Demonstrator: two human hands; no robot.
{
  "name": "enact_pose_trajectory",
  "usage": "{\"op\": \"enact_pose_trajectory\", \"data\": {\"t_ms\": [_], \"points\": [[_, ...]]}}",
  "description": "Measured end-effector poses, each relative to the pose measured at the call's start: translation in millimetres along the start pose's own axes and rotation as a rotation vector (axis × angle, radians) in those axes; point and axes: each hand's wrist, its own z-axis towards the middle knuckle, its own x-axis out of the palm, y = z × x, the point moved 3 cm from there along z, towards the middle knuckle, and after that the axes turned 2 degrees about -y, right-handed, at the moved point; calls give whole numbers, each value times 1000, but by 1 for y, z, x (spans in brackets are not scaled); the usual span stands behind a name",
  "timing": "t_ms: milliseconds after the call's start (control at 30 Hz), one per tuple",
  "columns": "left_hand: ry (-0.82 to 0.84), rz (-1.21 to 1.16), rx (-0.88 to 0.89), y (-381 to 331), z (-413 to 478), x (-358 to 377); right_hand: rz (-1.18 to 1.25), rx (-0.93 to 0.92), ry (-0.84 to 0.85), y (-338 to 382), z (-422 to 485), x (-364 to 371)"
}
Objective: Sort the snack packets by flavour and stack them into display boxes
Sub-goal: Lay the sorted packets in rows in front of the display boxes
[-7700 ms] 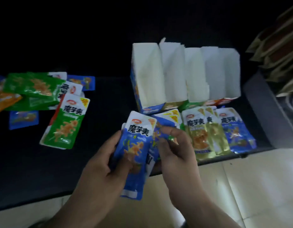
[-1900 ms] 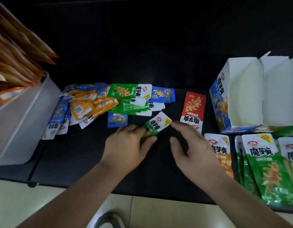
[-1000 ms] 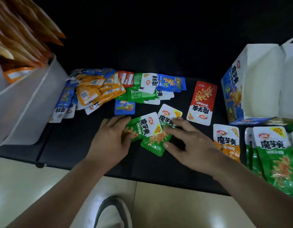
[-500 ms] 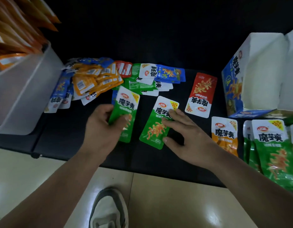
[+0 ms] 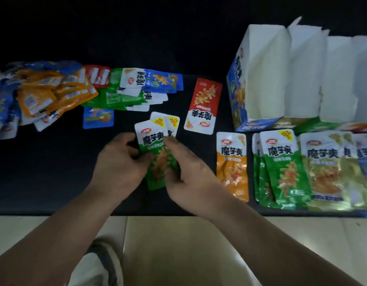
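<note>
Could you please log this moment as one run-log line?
left hand: grips green packets | right hand: grips same packets | red packet: lying apart

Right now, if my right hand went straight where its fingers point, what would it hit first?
Beyond the held packets, probably the loose green packets lying up-left of them; depth is unclear.

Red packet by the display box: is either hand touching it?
No, the red packet lies apart; the left hand and right hand hold green packets.

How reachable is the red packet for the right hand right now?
Likely yes: the red packet lies alone just beyond the right hand, nothing between. But its fingers hold green packets with the left hand.
</note>
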Motion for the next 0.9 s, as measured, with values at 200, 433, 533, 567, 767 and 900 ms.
{"op": "enact_pose_trajectory", "data": {"t_ms": [200,433,533,567,767,900], "points": [[63,-94,-150,-7,-12,14,429,230,15,-6,-12,-10],[33,-259,-95,-36,-39,24,623,244,-195,-13,-47,-25],[57,-414,-76,-63,-60,32,576,166,-400,-16,-68,-49],[85,-458,-69,-72,-68,39,559,142,-462,-18,-75,-59],[354,-481,9,-116,-91,106,364,200,-691,-56,-113,-119],[433,-285,173,-132,-90,141,30,271,-768,-82,-117,-152]]}}
